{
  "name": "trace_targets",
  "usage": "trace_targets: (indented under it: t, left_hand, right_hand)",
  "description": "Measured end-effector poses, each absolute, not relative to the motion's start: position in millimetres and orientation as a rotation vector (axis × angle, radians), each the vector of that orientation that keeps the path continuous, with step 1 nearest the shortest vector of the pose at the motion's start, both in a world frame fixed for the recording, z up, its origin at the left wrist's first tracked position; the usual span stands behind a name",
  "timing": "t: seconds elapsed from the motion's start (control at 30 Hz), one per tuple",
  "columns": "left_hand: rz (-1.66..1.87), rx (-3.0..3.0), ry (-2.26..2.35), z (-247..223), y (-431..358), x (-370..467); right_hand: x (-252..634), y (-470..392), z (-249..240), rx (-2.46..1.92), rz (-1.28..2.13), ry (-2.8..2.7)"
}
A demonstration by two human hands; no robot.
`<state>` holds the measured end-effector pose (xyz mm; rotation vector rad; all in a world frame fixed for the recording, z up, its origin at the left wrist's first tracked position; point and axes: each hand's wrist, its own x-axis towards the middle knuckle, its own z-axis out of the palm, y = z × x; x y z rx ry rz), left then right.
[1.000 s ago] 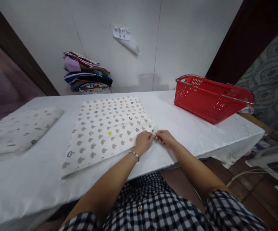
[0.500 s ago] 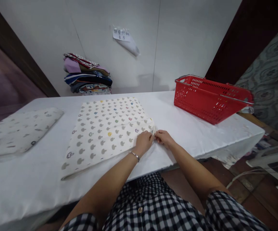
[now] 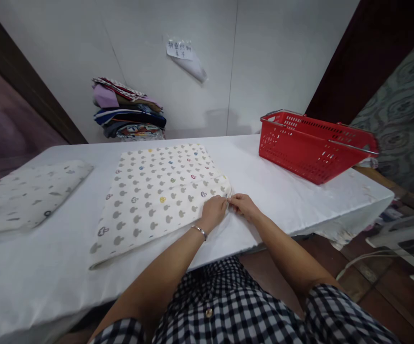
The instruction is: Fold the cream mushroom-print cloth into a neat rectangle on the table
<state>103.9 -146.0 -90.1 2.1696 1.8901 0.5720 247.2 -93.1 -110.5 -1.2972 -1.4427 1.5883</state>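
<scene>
A folded white cloth point(image 3: 160, 191) printed with grey and a few coloured mushroom-like shapes lies flat on the white-covered table point(image 3: 264, 200). At its near right corner my left hand point(image 3: 214, 210) is closed, pinching the layered edge. My right hand point(image 3: 243, 205) meets it there from the right, thumb and fingers pinched on the same corner. The corner is slightly lifted and its layers show between the hands. A silver bracelet point(image 3: 200, 232) circles my left wrist.
Another folded printed cloth point(image 3: 31, 196) lies at the left. A stack of folded fabrics point(image 3: 130, 112) stands by the back wall. The red basket point(image 3: 300, 148) sits at the back right. A paper note point(image 3: 180, 51) hangs on the wall; a white stool point(image 3: 404, 243) is at the right.
The hands stay at the cloth's near right corner, with the fingers shifting only slightly on its edge. The view has moved a little; the cloth lies as before.
</scene>
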Motion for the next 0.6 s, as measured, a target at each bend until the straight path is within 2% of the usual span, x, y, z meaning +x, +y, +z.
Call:
trace_targets:
  t: [0.37,0.6]
  left_hand:
    - [0.521,2.190,1.884,-93,-143,100]
    - [0.378,2.476,2.003,-82,-143,103]
  right_hand:
    - [246,-94,-106,-1.319,1.626,-1.404]
    - [248,-94,-109,-1.265,1.621,-1.353]
